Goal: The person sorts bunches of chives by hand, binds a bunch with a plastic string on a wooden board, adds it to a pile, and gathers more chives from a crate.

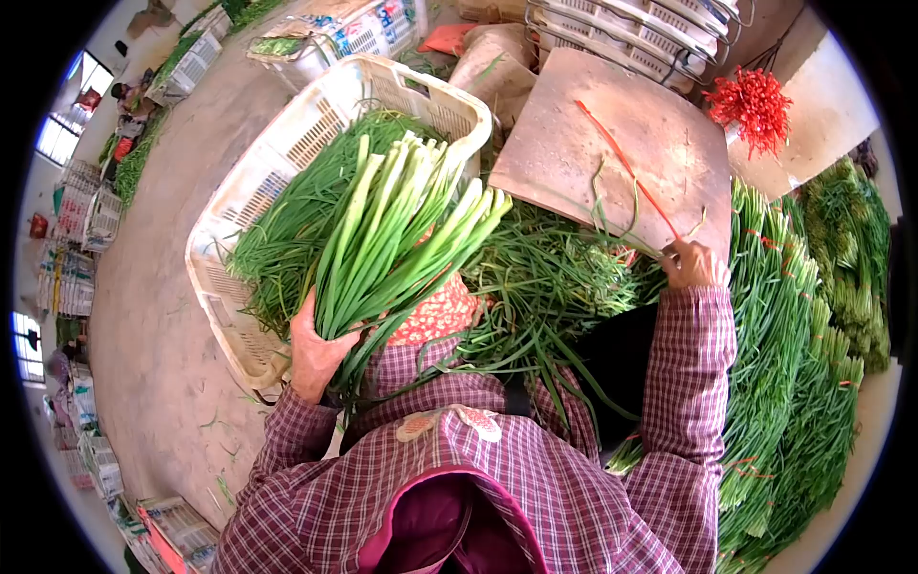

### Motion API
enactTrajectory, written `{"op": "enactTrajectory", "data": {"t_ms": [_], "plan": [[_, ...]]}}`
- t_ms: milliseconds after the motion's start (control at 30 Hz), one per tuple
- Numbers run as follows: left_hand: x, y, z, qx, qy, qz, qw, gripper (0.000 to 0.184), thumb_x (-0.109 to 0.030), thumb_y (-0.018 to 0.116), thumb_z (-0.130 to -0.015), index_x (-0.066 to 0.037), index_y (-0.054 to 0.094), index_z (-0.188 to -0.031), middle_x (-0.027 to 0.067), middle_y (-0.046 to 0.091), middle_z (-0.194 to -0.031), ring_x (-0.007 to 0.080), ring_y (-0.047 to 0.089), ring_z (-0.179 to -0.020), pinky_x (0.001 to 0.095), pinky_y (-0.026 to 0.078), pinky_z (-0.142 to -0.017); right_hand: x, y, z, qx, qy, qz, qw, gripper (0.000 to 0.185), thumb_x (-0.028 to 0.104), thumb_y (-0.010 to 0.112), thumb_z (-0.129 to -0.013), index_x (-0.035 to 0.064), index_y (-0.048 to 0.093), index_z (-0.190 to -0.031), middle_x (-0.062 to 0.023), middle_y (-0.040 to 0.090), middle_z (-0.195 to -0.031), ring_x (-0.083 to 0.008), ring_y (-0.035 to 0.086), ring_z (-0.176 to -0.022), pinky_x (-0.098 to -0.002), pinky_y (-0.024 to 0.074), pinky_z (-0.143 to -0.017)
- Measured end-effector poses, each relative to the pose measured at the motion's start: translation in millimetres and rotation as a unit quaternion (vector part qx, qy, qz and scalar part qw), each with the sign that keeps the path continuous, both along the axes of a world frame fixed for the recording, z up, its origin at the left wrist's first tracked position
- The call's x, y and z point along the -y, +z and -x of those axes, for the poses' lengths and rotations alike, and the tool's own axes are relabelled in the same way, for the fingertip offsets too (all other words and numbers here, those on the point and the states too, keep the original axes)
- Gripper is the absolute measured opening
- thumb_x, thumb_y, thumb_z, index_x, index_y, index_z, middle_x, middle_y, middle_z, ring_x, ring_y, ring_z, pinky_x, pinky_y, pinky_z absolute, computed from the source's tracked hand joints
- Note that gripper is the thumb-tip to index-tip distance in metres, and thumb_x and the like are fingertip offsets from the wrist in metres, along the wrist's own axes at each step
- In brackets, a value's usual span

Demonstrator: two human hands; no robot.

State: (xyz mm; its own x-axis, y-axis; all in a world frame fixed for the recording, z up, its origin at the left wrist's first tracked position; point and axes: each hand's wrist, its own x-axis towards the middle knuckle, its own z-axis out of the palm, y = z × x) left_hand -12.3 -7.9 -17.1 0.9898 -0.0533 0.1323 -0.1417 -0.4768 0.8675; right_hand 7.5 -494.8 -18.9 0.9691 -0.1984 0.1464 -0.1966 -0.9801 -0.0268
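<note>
My left hand [320,349] is closed round a thick bunch of leafy green stalks [397,239], with pale cut ends fanned away from me. The bunch is above my lap and the near side of a crate. At the near edge of a board, my right hand [695,264] has its fingers pinched at the end of a long red tie [629,172]. A thin green stem [626,234] also runs to these fingers; whether they grip it I cannot tell.
A white plastic crate [215,244] with loose greens stands left of the board [545,124]. More loose greens [545,277] cover my lap. Red ties [749,110] hang in a cluster at upper right. Tied green bundles [779,383] are piled along my right side.
</note>
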Motion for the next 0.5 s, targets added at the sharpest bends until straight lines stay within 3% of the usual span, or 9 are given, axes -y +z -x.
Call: {"op": "enactTrajectory", "data": {"t_ms": [33,100,167,233,300,367,400,433,500], "plan": [[0,4,0,-0.032,-0.001,0.054,0.998,0.053,0.0,0.071,-0.069,0.003,0.054,-0.12,0.0113,0.068,-0.105,0.0158,0.066,-0.094,0.0299,0.052,-0.084,-16,8,1,0.041,0.026,-0.05,0.998,0.023,0.037,0.07,-0.078,0.0142,0.073,-0.08,-0.0097,0.069,-0.076,-0.0284,0.067,-0.066,-0.0385,0.0538,-0.062],[2,13,-1,-0.011,0.001,0.053,0.999,0.05,0.001,0.069,-0.071,0.002,0.055,-0.119,0.0089,0.068,-0.104,0.0145,0.065,-0.091,0.0285,0.051,-0.084,-53,26,-5,0.048,0.039,-0.127,0.99,0.024,0.035,0.071,-0.078,0.0111,0.072,-0.078,-0.0096,0.069,-0.074,-0.0276,0.067,-0.066,-0.0385,0.0538,-0.064],[5,22,-3,-0.029,-0.004,0.079,0.996,0.049,0.002,0.069,-0.072,0.002,0.055,-0.119,0.008,0.068,-0.104,0.0141,0.065,-0.091,0.0275,0.051,-0.084,-81,30,-11,0.031,0.119,-0.262,0.957,0.028,0.03,0.073,-0.079,0.0067,0.071,-0.093,-0.0126,0.07,-0.088,-0.0269,0.069,-0.077,-0.0381,0.0547,-0.071],[6,21,-3,-0.028,-0.005,0.098,0.995,0.049,0.003,0.068,-0.072,0.001,0.055,-0.119,0.0071,0.068,-0.105,0.0132,0.064,-0.092,0.0269,0.05,-0.085,-115,25,-16,0.092,0.251,-0.436,0.859,0.056,0.03,0.076,-0.078,0.0069,0.057,-0.125,-0.0191,0.063,-0.117,-0.0316,0.064,-0.103,-0.0401,0.0527,-0.088],[13,22,-4,-0.034,-0.005,0.143,0.989,0.05,0.004,0.067,-0.071,0.001,0.055,-0.119,0.0067,0.067,-0.105,0.0125,0.063,-0.093,0.0267,0.05,-0.085,-139,5,-28,0.048,0.305,-0.512,0.801,0.095,0.037,0.079,-0.075,0.0145,0.024,-0.148,-0.0243,0.037,-0.144,-0.039,0.042,-0.13,-0.0488,0.0424,-0.103],[22,25,-6,-0.032,0.0,0.142,0.989,0.05,0.005,0.067,-0.071,0.001,0.055,-0.119,0.0067,0.067,-0.106,0.0124,0.063,-0.093,0.0267,0.05,-0.086,-169,21,-31,-0.09,0.227,-0.719,0.651,0.115,0.043,0.082,-0.071,0.0177,0.004,-0.152,-0.0274,0.018,-0.152,-0.0441,0.023,-0.138,-0.057,0.0332,-0.107],[30,28,-8,-0.023,-0.001,0.149,0.988,0.051,0.005,0.067,-0.071,0.001,0.054,-0.12,0.0069,0.067,-0.106,0.0124,0.063,-0.094,0.0266,0.05,-0.086,-183,15,-40,-0.076,0.259,-0.764,0.585,0.119,0.044,0.081,-0.072,0.0173,-0.003,-0.152,-0.0279,0.015,-0.152,-0.045,0.02,-0.139,-0.0616,0.0293,-0.107],[39,31,-10,-0.014,-0.003,0.157,0.987,0.051,0.004,0.067,-0.071,0.001,0.054,-0.12,0.007,0.067,-0.107,0.0125,0.063,-0.094,0.0266,0.05,-0.087,-199,18,-49,-0.013,0.304,-0.754,0.581,0.106,0.047,0.071,-0.082,0.0186,-0.003,-0.152,-0.0167,0.018,-0.155,-0.0353,0.029,-0.138,-0.0553,0.0341,-0.105],[56,32,-14,0.035,-0.026,0.126,0.991,0.054,0.003,0.067,-0.072,0.0,0.051,-0.123,0.0091,0.066,-0.108,0.0162,0.064,-0.094,0.0295,0.05,-0.089,-208,40,-55,-0.001,0.26,-0.816,0.516,0.103,0.047,0.069,-0.084,0.017,-0.002,-0.152,-0.0115,0.021,-0.154,-0.0328,0.03,-0.137,-0.0515,0.035,-0.106]]}}
